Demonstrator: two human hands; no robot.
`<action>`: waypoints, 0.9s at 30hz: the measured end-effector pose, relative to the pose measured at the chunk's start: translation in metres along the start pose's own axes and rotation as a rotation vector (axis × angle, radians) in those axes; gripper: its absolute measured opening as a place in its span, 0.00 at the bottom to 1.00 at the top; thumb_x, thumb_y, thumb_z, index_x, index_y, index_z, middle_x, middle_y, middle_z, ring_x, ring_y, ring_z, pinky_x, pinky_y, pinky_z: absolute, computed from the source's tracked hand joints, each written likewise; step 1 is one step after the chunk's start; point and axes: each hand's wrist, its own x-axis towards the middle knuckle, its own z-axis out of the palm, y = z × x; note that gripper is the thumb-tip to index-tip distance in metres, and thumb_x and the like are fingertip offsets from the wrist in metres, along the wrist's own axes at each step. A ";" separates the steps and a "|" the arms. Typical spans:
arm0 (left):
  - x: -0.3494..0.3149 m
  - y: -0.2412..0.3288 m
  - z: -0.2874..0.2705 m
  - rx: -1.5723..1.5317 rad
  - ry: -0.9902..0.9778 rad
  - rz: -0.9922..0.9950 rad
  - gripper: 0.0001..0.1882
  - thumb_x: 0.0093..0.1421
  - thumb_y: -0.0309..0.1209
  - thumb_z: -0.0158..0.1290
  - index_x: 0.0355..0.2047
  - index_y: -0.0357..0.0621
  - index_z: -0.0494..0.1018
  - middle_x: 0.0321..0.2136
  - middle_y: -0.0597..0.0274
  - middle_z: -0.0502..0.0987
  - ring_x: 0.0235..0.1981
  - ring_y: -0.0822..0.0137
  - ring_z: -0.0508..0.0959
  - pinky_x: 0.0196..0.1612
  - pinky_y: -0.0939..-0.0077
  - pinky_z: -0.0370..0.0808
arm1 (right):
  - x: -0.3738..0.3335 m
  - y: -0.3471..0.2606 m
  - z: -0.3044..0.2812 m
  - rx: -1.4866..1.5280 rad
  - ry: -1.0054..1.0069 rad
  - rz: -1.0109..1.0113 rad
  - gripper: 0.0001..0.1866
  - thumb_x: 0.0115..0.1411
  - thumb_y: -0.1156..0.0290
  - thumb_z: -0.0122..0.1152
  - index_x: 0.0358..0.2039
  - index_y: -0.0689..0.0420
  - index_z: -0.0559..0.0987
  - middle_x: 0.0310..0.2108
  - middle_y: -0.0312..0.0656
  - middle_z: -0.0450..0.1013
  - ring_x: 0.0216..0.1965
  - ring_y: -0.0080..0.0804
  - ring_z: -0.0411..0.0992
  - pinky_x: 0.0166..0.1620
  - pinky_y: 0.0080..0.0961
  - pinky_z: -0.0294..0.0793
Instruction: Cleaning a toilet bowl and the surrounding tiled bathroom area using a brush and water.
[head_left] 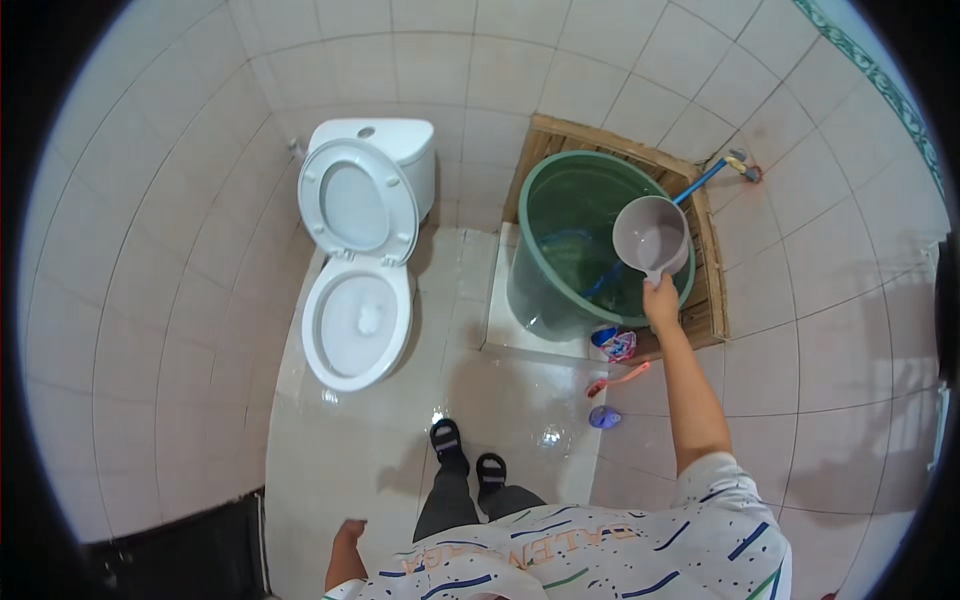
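My right hand [659, 300] is closed round the short handle of a pale pinkish-grey water dipper [650, 232], its round bowl facing up. The dipper is over the right side of a large green tub [533, 285] of water. A blue hose [700, 182] runs from a wall tap [742, 168] toward the tub and passes behind the dipper; blue lengths show in the water. My left hand [350, 528] hangs low at my side, away from these things, its fingers too small to make out.
A white toilet [312, 335] stands on the left with its lid and seat raised. Wooden boards [620, 130] edge the tub's corner. On the floor by the tub lie colourful packets [615, 344], a pink-handled brush [620, 380] and a purple item [604, 417]. The tiled floor [440, 345] shines.
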 end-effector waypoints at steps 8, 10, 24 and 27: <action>-0.011 0.277 -0.079 -0.117 0.437 0.825 0.14 0.46 0.31 0.49 0.33 0.38 0.66 0.30 0.49 0.70 0.34 0.56 0.70 0.37 0.69 0.66 | 0.040 -0.015 0.054 -0.659 -0.171 0.216 0.14 0.51 0.71 0.39 0.39 0.56 0.66 0.35 0.49 0.69 0.37 0.43 0.69 0.39 0.37 0.67; -0.040 0.323 -0.067 -0.107 0.430 0.921 0.13 0.45 0.30 0.50 0.32 0.38 0.66 0.29 0.50 0.70 0.33 0.57 0.70 0.36 0.70 0.66 | 0.045 -0.007 0.075 -0.569 -0.266 0.169 0.12 0.50 0.74 0.39 0.34 0.55 0.70 0.36 0.48 0.69 0.39 0.43 0.67 0.40 0.37 0.66; -0.263 0.627 0.120 0.222 0.274 1.798 0.15 0.43 0.23 0.49 0.34 0.41 0.63 0.35 0.52 0.65 0.39 0.52 0.65 0.42 0.66 0.61 | 0.194 0.062 0.012 0.047 0.080 -0.018 0.09 0.48 0.67 0.49 0.23 0.58 0.73 0.22 0.49 0.68 0.27 0.44 0.67 0.32 0.34 0.65; -0.264 0.673 0.143 0.288 0.408 1.737 0.16 0.43 0.26 0.50 0.35 0.41 0.63 0.37 0.53 0.64 0.42 0.53 0.63 0.44 0.64 0.58 | 0.302 0.069 -0.077 -0.031 0.645 -0.361 0.15 0.48 0.71 0.51 0.37 0.61 0.66 0.35 0.56 0.63 0.37 0.51 0.62 0.39 0.37 0.61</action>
